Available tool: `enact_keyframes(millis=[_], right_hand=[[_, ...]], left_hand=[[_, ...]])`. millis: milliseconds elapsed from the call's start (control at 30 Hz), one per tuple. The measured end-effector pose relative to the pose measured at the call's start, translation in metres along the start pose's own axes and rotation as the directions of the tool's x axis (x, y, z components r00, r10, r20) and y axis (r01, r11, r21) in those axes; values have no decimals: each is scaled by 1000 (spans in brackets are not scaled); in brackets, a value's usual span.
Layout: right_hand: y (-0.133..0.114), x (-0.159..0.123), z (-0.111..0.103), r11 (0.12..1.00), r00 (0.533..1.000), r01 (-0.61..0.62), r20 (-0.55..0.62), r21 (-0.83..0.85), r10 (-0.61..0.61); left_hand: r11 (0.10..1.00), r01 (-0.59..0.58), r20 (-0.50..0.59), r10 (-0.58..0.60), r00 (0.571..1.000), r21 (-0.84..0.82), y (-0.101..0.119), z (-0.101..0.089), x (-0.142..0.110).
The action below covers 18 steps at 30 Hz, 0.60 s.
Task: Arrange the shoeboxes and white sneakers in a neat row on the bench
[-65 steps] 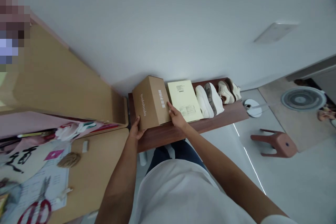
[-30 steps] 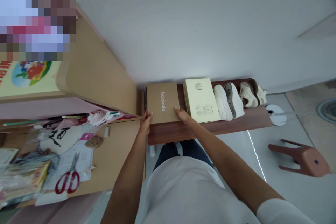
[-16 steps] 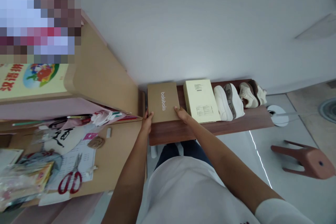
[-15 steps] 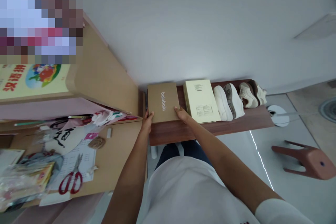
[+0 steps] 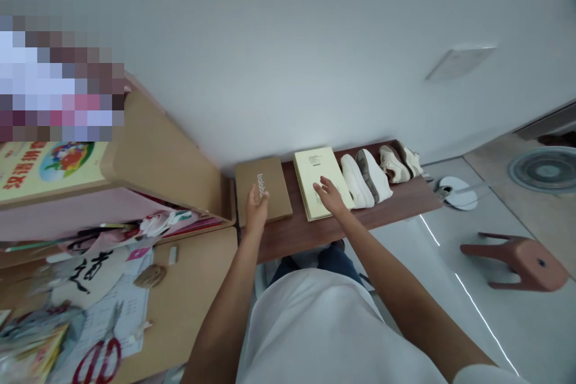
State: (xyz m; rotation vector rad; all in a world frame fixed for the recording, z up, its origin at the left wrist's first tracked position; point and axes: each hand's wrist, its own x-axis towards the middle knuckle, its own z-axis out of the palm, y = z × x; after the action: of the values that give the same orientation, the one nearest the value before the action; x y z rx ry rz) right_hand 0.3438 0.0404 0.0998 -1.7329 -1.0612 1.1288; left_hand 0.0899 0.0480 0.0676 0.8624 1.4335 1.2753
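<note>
On a dark red-brown bench (image 5: pixel 288 239) lies a brown shoe box (image 5: pixel 278 192) with white "balabala" lettering. My left hand (image 5: pixel 257 207) is over its front part, fingers apart, holding nothing. To the right is a pale yellow shoe box (image 5: pixel 312 171) with small print. My right hand (image 5: pixel 330 195) hovers above it with the fingers spread and nothing in them, hiding part of its lid. Beside that box stand a pair of white shoes (image 5: pixel 357 183) with a grey inside, then a pair of beige sneakers (image 5: pixel 393 165).
At left a desk (image 5: pixel 193 276) carries red-handled scissors (image 5: pixel 105 342), papers, a brown coil (image 5: pixel 150 276) and plastic bags. A wall runs behind the bench. On the floor to the right are a reddish-brown stool (image 5: pixel 526 258), a white disc (image 5: pixel 463 193) and a round grey fan-like object (image 5: pixel 546 169).
Both hands have let go of the brown box's sides. My right hand has moved right, over the yellow box; the left has lifted over the brown box. The view has shifted right.
</note>
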Motion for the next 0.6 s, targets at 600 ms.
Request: enact_keyframes(millis=[600], right_hand=[[45,66,-101,980,1000,15,26,-198,-10]], left_hand=[[978,172,45,-178,983,115,-50,142,-33]])
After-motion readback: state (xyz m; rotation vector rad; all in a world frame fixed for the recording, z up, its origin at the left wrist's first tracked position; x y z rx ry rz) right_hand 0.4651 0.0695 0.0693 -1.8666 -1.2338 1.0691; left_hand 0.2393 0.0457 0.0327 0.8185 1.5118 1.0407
